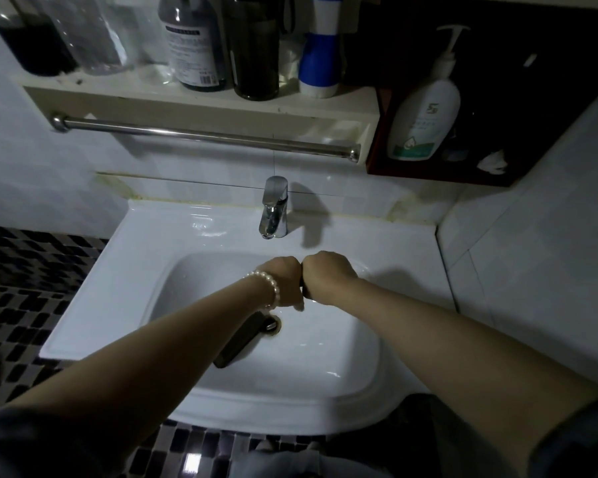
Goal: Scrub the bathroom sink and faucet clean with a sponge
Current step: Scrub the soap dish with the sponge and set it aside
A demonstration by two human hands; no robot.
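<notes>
The white sink [125,270] has a chrome faucet [274,208] at the back of its rim. My left hand [285,281], with a pearl bracelet on its wrist, and my right hand [328,274] meet knuckle to knuckle over the basin, just in front of the spout. Both are bent down at the wrist, so the fingers are hidden behind the backs of the hands. A sliver of something dark, seemingly the sponge [304,289], shows between them against my right hand. No water runs from the spout.
The drain [273,324] sits mid-basin, with a dark elongated shape [239,341] beside it under my left forearm. A metal towel bar [204,134] and a shelf of bottles [201,98] hang above the faucet. A pump bottle [425,112] stands in a dark cabinet at the right.
</notes>
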